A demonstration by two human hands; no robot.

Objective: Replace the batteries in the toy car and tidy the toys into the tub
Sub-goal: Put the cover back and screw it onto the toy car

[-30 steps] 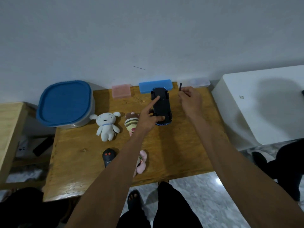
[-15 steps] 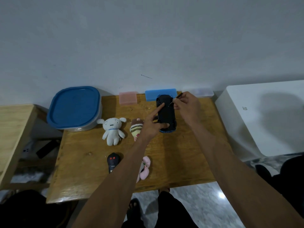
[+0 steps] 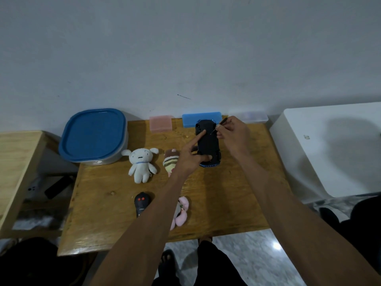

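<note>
Scuffed wooden table [image 3: 107, 213] against plain grey wall. Black plastic car [image 3: 208, 146] belly-up near back edge, pinned by left hand [image 3: 190, 156], forefinger straight. Right hand [image 3: 234, 134] pinching thin screwdriver [image 3: 216, 129]. Lidded blue tub [image 3: 92, 137] far left.

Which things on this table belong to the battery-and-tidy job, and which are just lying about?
Part of the job:
toy car
screwdriver in the right hand
left hand steadying the car
tub
white plush
striped plush
pink plush
remote

Just lying about:
pink box
blue box
clear box
</note>
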